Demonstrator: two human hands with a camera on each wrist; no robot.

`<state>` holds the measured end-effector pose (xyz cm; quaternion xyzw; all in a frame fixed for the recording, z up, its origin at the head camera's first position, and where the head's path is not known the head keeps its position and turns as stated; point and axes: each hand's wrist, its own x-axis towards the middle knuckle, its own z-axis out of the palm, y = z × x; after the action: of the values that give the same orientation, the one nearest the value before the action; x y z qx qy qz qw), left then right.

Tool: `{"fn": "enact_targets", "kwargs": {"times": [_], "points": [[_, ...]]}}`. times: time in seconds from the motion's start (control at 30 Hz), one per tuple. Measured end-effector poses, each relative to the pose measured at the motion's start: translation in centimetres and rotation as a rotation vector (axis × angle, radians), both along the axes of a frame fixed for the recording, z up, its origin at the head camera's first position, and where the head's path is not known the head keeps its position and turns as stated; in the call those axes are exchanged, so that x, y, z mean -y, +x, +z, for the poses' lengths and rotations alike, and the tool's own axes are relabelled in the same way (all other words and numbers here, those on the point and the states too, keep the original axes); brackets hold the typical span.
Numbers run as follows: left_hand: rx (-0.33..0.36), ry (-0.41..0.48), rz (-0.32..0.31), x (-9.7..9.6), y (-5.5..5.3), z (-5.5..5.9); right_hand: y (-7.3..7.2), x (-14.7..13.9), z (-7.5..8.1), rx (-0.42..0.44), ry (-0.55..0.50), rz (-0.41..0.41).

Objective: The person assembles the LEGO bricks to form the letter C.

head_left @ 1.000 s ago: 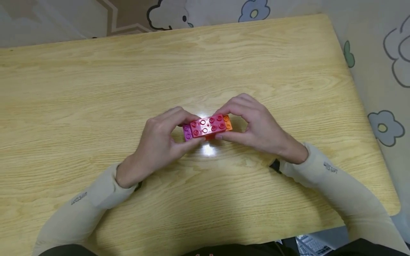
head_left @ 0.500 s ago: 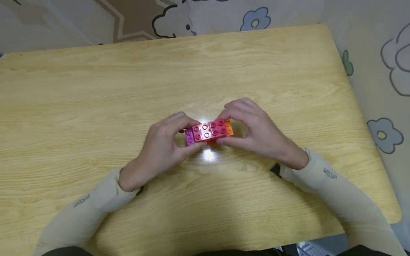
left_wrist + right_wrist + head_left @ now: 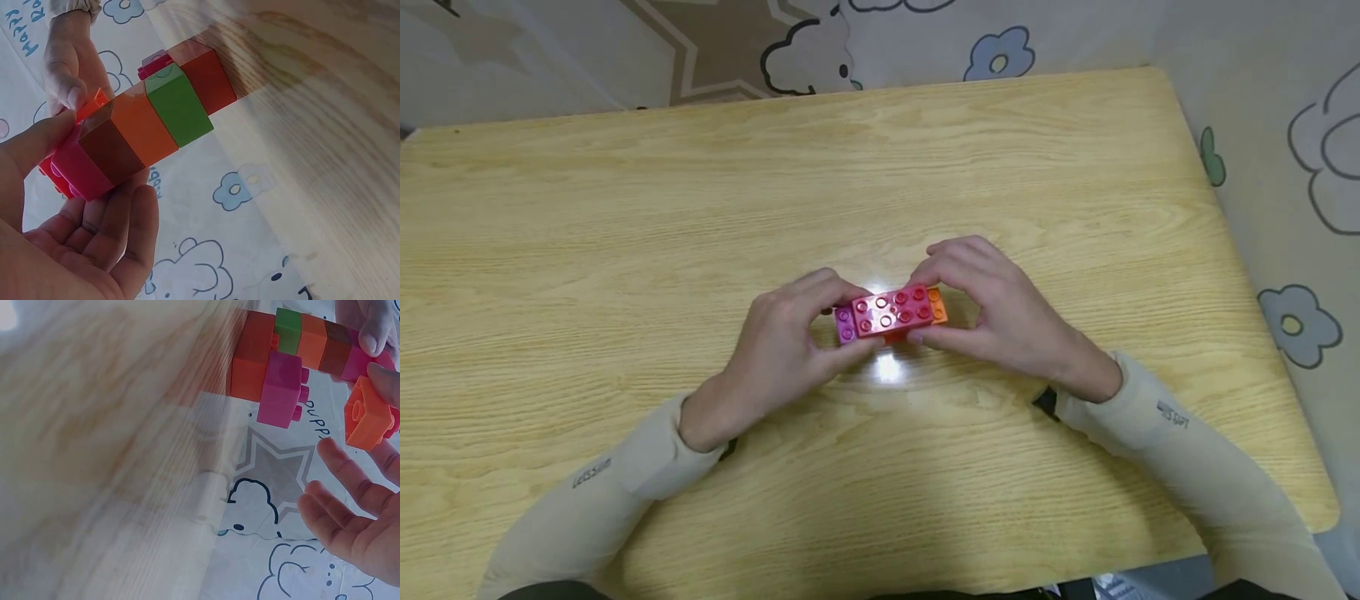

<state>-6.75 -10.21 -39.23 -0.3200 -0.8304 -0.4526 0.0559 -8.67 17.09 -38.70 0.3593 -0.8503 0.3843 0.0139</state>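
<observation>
A stack of toy building bricks stands on the table between both hands. Topmost lies a red eight-stud brick (image 3: 893, 312). Its left end sits over a magenta brick (image 3: 84, 165), its right end over an orange brick (image 3: 367, 415). Below the magenta one come a brown brick (image 3: 112, 144), another orange brick, a green brick (image 3: 178, 103) and a red bottom brick (image 3: 252, 356), which also bears a low pink brick (image 3: 280, 390). My left hand (image 3: 782, 350) pinches the top's left part, thumb on the near side. The right hand (image 3: 1000, 308) pinches its right end, lower fingers loose.
The wood-grain table (image 3: 625, 208) extends to the left and behind the stack. Its rounded right edge borders a pale, cartoon-printed surface (image 3: 1247, 208). A bright light reflection lies just in front of the bricks.
The whole head view has shifted, so the table, hands and bricks appear lower and slightly to the right. Both hands keep the same grip on the top of the stack.
</observation>
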Motion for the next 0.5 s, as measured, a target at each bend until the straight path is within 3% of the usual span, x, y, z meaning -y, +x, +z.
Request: {"fn": "enact_targets", "kwargs": {"times": [0.23,0.5], "points": [[0.009,-0.033,0.006,0.09,0.09,0.08,0.03,-0.06,-0.12,-0.004,0.004,0.003],[-0.027,-0.07,-0.001,0.19,-0.09,0.16,-0.02,-0.11,-0.21,0.008,-0.001,0.015]]}}
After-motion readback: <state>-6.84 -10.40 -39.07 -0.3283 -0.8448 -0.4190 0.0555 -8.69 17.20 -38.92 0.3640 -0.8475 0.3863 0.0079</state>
